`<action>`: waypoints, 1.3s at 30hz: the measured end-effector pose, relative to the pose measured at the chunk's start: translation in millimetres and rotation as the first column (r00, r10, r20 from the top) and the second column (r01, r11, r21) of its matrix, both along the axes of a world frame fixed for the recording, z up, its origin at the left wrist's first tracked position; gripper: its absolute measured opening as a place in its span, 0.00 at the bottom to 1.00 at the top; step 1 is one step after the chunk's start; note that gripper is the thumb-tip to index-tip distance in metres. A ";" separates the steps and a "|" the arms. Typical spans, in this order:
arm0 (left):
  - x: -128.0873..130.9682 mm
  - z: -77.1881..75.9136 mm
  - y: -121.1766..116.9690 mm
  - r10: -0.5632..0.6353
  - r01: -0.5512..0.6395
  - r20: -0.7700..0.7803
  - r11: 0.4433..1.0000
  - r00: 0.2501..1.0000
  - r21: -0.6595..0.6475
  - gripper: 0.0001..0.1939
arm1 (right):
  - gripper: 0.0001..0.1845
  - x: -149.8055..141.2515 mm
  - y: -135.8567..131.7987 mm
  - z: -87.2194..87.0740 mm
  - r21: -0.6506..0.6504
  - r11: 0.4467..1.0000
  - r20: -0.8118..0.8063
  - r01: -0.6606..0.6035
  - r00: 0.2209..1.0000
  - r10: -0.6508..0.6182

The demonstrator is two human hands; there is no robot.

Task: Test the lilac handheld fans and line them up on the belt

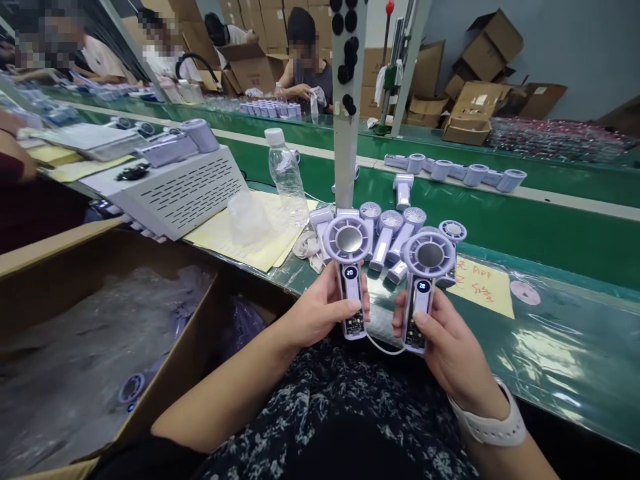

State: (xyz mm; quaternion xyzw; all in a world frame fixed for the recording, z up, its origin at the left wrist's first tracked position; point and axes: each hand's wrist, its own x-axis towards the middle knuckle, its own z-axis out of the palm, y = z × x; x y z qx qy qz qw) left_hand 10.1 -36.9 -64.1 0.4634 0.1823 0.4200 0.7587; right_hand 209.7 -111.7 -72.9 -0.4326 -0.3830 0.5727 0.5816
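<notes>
My left hand (320,307) is wrapped round a lilac handheld fan (349,238), its thumb on the front of the handle. The lit display on it reads 20. In my right hand (445,333) is a second lilac handheld fan (430,255), also upright, with a lit display that seems to read 28. That thumb presses the handle front too. A white cable (385,349) runs between the lower ends of the two fans. Just beyond them, several more lilac fans (390,223) lie bunched on the green bench, partly hidden by the held ones.
A cardboard box (200,340) with plastic bags stands at left. Behind it are a grey vented metal case (185,190) and a clear bottle (286,173). A metal post (345,160) rises ahead. A yellow note (483,287) lies right. People sit across the conveyor (565,217).
</notes>
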 end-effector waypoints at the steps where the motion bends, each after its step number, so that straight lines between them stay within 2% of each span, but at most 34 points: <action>1: 0.3 -1.6 0.4 0.004 -0.004 0.008 1.000 1.000 -0.027 0.24 | 0.18 -1.0 0.6 -0.5 -0.011 1.000 -0.019 -0.009 1.000 0.009; 5: 1.2 -6.6 0.7 0.063 -0.060 0.037 0.994 0.997 -0.094 0.23 | 0.14 -1.9 -1.2 -1.7 -0.010 1.000 -0.076 0.019 0.997 -0.020; 10: 0.2 -5.1 -2.2 -0.072 0.071 0.053 0.997 0.996 0.012 0.22 | 0.14 1.7 -6.0 -0.7 0.045 0.999 -0.081 -0.023 0.996 0.026; 12: 1.1 -5.2 -1.2 -0.054 0.052 0.034 0.998 0.998 0.043 0.20 | 0.14 2.9 -5.9 -1.1 0.068 0.998 -0.049 0.017 0.999 -0.014; 14: 2.8 -6.6 1.2 -0.015 0.015 -0.005 0.998 1.000 0.053 0.19 | 0.13 3.7 -4.9 -2.6 0.052 0.997 -0.022 0.057 0.998 -0.056; 18: 5.9 -9.9 5.6 -0.002 0.006 -0.060 0.998 0.998 0.059 0.19 | 0.14 4.8 -3.9 -5.2 -0.020 0.998 -0.015 0.063 0.998 -0.064; 22: 7.9 -10.7 5.9 0.021 -0.021 -0.046 1.000 0.999 0.005 0.22 | 0.16 4.0 -5.4 -3.9 -0.013 0.997 -0.052 0.071 0.996 -0.071; 25: 8.2 -10.5 5.3 0.020 -0.020 -0.020 1.000 1.000 -0.020 0.23 | 0.14 3.6 -6.4 -3.2 -0.001 0.999 -0.066 0.050 0.997 -0.050; 30: 3.8 -10.7 4.5 -0.011 0.011 0.000 1.000 1.000 -0.016 0.22 | 0.13 2.8 -6.4 -4.0 0.018 1.000 -0.074 -0.013 0.997 0.015; 34: 1.1 -14.0 5.0 -0.007 0.007 0.016 1.000 1.000 -0.001 0.20 | 0.14 0.9 -5.0 -3.8 0.000 0.999 -0.068 0.047 0.997 -0.047; 39: 0.8 -20.7 8.1 0.004 -0.003 -0.022 0.998 1.000 0.057 0.21 | 0.14 -2.0 -7.4 -4.3 -0.052 0.998 -0.064 0.034 0.997 -0.037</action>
